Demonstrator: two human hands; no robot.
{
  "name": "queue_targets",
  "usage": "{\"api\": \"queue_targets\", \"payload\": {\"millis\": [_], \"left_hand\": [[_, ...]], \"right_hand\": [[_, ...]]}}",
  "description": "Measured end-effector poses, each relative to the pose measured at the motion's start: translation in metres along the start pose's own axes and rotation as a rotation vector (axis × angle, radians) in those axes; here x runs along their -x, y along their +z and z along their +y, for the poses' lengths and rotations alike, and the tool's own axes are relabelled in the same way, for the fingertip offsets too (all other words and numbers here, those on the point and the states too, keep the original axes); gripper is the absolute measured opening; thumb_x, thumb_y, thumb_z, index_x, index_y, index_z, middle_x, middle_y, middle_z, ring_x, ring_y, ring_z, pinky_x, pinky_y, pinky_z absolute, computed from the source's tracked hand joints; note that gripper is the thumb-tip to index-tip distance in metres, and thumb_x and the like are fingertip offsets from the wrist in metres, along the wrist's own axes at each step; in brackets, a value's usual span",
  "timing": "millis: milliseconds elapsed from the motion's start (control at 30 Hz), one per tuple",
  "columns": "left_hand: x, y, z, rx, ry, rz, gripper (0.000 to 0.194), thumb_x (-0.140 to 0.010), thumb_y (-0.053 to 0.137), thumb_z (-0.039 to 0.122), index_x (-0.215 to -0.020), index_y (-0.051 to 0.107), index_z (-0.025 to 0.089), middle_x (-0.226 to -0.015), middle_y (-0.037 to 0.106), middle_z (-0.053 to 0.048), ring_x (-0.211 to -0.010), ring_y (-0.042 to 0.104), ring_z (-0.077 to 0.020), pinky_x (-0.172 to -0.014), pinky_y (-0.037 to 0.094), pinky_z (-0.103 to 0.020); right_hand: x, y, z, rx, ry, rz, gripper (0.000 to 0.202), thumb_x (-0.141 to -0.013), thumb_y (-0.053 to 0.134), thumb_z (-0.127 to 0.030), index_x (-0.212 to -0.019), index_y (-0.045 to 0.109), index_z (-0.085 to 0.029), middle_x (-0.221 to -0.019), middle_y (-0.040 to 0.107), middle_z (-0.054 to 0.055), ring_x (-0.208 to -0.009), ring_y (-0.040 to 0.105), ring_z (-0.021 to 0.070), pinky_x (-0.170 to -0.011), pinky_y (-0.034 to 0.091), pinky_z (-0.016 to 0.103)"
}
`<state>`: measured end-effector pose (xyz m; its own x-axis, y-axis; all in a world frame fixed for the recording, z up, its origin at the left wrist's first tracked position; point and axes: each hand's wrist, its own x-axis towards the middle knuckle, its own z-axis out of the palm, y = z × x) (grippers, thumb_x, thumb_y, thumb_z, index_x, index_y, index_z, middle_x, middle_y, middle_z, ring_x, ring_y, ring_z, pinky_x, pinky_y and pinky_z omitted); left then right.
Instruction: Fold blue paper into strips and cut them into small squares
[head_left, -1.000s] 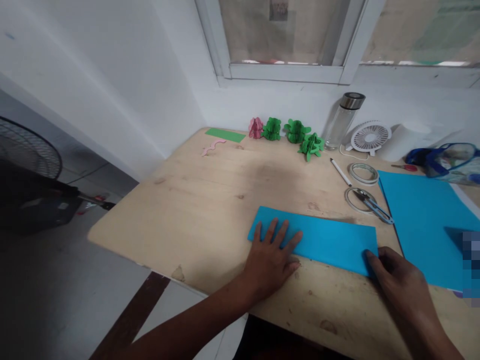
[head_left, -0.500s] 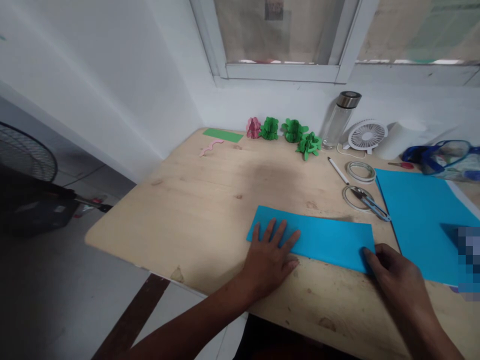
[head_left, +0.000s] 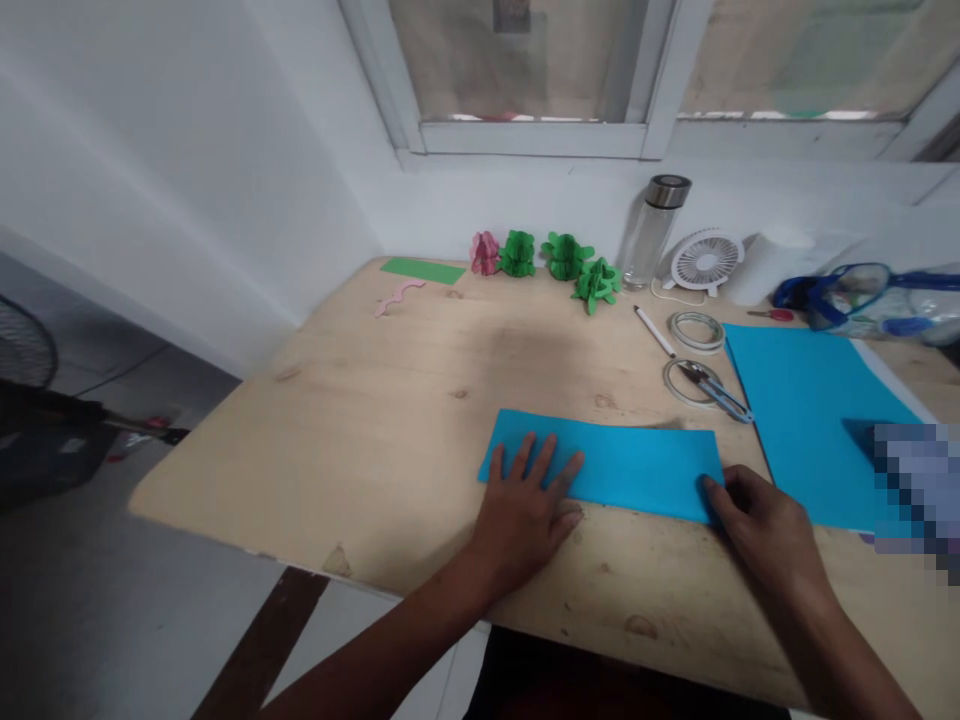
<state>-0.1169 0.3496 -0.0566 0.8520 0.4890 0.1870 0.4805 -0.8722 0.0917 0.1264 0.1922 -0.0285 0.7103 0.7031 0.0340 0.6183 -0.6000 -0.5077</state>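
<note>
A long blue paper strip (head_left: 637,468) lies flat near the front edge of the wooden table (head_left: 360,420). My left hand (head_left: 521,510) rests on its left part, palm down with the fingers spread. At the strip's right end, my right hand (head_left: 761,520) pinches the lower corner between thumb and bent fingers. Larger blue sheets (head_left: 814,430) lie to the right of that hand, with white paper showing at their far right edge.
Thread snips (head_left: 716,390), tape rolls (head_left: 697,331) and a white pen (head_left: 655,331) lie beyond the strip. Along the wall stand green paper shapes (head_left: 568,257), a pink one (head_left: 484,254), a glass bottle (head_left: 649,240) and a small white fan (head_left: 706,261).
The view has shifted to the right, so most things appear farther left. Both hands keep the same hold on the blue strip.
</note>
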Motion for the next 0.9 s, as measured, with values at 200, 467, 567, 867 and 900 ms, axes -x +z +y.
{"api": "queue_targets", "payload": {"millis": [200,467,567,867,900], "left_hand": [[-0.001,0.002,-0.001,-0.001,0.006,0.000,0.055,-0.091,0.045,0.049,-0.144,0.037,0.035,-0.148,0.041,-0.008,-0.134,0.034,-0.0382,-0.105,0.021,-0.063],[-0.001,0.004,-0.003,-0.058,0.044,0.011,0.056,-0.089,0.049,0.039,-0.144,0.039,0.031,-0.147,0.042,-0.011,-0.134,0.034,-0.0394,-0.104,0.021,-0.064],[-0.001,0.005,-0.003,-0.068,0.050,0.011,0.055,-0.090,0.047,0.038,-0.144,0.039,0.031,-0.147,0.042,-0.012,-0.135,0.033,-0.0393,-0.104,0.022,-0.065],[-0.002,0.004,-0.005,-0.057,0.055,-0.003,0.054,-0.091,0.044,0.038,-0.144,0.039,0.031,-0.148,0.041,-0.011,-0.135,0.033,-0.0382,-0.104,0.023,-0.065],[-0.002,0.004,-0.005,-0.051,0.054,-0.002,0.054,-0.091,0.044,0.039,-0.144,0.039,0.031,-0.148,0.041,-0.011,-0.135,0.033,-0.0381,-0.105,0.022,-0.065]], "right_hand": [[0.010,0.003,-0.005,0.081,-0.136,0.283,0.048,-0.088,0.049,-0.045,-0.126,0.054,-0.016,-0.104,0.068,0.012,-0.086,0.065,0.0247,-0.068,0.050,0.035],[0.023,0.018,-0.045,0.353,-0.751,0.130,0.035,-0.094,0.048,-0.031,-0.125,0.060,-0.019,-0.132,0.058,0.011,-0.129,0.044,0.0301,-0.105,0.035,0.052],[0.022,0.025,-0.045,0.394,-0.715,0.072,0.037,-0.095,0.046,-0.035,-0.125,0.061,-0.018,-0.132,0.059,0.012,-0.127,0.046,0.0309,-0.105,0.034,0.053],[0.025,0.027,-0.030,0.402,-0.633,0.062,0.042,-0.096,0.043,-0.038,-0.130,0.057,-0.019,-0.138,0.054,0.012,-0.128,0.046,0.0302,-0.100,0.039,0.050],[0.025,0.027,-0.030,0.401,-0.630,0.060,0.042,-0.096,0.043,-0.038,-0.130,0.057,-0.019,-0.138,0.053,0.012,-0.128,0.045,0.0303,-0.100,0.039,0.050]]}}
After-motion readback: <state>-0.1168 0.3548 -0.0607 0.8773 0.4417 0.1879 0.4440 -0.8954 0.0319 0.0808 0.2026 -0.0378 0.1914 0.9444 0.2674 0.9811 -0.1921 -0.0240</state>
